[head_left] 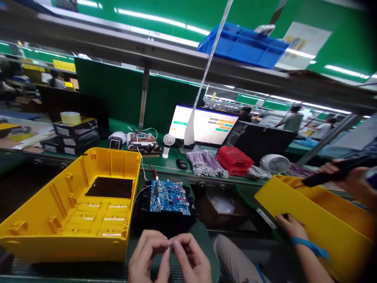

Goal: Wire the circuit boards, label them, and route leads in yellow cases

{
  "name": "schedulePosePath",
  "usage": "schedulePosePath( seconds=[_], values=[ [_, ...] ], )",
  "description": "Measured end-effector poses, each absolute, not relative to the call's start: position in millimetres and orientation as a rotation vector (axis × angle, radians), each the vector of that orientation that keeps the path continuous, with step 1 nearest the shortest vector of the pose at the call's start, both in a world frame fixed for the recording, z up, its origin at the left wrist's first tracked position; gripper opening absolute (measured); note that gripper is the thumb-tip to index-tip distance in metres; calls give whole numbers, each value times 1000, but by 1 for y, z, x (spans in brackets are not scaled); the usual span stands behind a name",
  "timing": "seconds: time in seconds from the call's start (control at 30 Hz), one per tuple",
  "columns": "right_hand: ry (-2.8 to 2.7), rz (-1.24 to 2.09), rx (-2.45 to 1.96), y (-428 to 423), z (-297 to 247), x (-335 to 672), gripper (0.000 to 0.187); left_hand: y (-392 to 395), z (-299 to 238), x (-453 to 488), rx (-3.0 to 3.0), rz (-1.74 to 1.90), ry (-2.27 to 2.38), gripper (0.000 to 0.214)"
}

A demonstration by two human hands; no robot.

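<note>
Though too small to identify, pinched at the bottom edge of the view: a tiny dark part, caught between thumb and forefinger tips of the left hand and the right hand. Both sets of fingers narrow, closed on the piece, other fingers curled loosely. Looks like the fiddling-with-a-small-piece step, held just above the green mat, clear of everything else.

Just beyond the fingertips: a black housing carrying a blue circuit board, red and white leads running off its top. To its left, touching or nearly so: an open yellow shell, dark panel in its floor.

To the right, a co-worker's hand with a blue wrist strap, resting on the rim of a second yellow shell; the other, higher, gripping a dark tool.

Farther back: wire bundles, a red bag, a mouse, a small fan, a lit monitor. Overhead, a blue bin.

Next move, by judgement: calls for a steady two-handed pinch and a close look, given so small a piece so near the board's loose leads.
</note>
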State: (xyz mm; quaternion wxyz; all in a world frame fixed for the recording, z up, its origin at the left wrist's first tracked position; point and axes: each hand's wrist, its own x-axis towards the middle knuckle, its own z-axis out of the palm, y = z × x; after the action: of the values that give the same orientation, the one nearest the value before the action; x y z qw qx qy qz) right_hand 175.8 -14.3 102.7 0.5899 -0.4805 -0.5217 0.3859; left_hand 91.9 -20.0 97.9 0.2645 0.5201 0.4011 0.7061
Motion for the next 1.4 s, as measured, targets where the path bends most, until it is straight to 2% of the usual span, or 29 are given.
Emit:
schedulePosePath(
  seconds=[0.17,0.33,0.4,0.57,0.7,1.0,1.17,1.27,1.4],
  values=[
    [-1262,687,-1217,-14,94,184,22,-20,90,92,1281,1760,1024,14],
    [-1251,905,-1181,-6,95,189,19,-23,81,97,1269,1697,968,17],
    [-1257,895,-1167,-3,96,192,19,-23,79,94,1403,1672,998,20],
    [-1261,483,-1317,8,89,213,19,-14,79,74,2020,1658,1514,51],
    [-1405,88,-1443,19,84,229,19,5,72,60,2309,1403,1785,64],
    [-1479,-98,-1394,34,86,223,17,17,58,56,2452,1336,1863,65],
    [-1525,3,-1388,41,88,244,23,17,58,56,2460,1329,1869,65],
    [-1562,122,-1392,41,103,256,15,18,57,56,2478,1337,1881,65],
    [-1505,34,-1288,36,135,244,10,20,53,57,2507,1382,1880,65]
  ],
)
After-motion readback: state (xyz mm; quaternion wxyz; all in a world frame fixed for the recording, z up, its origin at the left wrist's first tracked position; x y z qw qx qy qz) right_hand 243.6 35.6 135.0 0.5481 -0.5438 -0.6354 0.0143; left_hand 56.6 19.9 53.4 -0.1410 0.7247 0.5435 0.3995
